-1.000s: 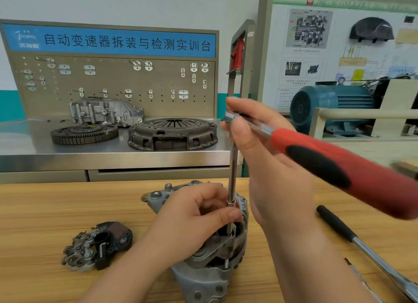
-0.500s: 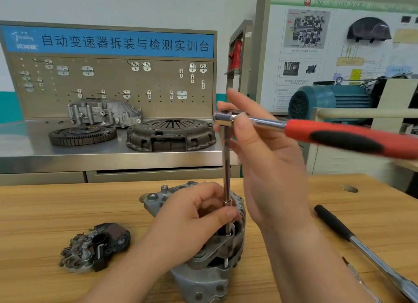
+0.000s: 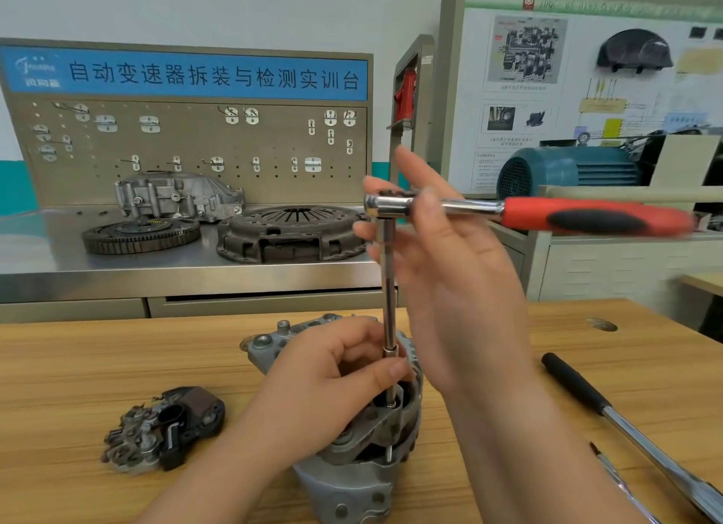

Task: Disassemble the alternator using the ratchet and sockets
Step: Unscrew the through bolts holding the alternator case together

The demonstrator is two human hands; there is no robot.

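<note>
The grey alternator [image 3: 352, 480] stands on the wooden table [image 3: 78, 367] at bottom centre. A long extension bar [image 3: 387, 288] rises upright from a bolt on its top. My left hand [image 3: 324, 390] rests on the alternator and pinches the socket end of the bar between thumb and fingers. The ratchet [image 3: 391, 204] sits on the bar's top, its red and black handle [image 3: 594, 218] pointing right and level. My right hand [image 3: 450, 288] holds the ratchet just behind its head, thumb in front of the shaft and long fingers reaching up behind it.
A removed dark rectifier part [image 3: 168, 425] lies left of the alternator. A black-handled steel bar [image 3: 626, 425] lies on the table at right. Behind, a steel bench holds a flywheel [image 3: 141, 234], a clutch cover [image 3: 293, 234] and a housing [image 3: 176, 196]. A blue motor [image 3: 567, 171] stands at right.
The ratchet handle has swung away from me, from pointing near-right and down to level and straight right. My right hand's fingers have straightened. My left hand keeps its pinch.
</note>
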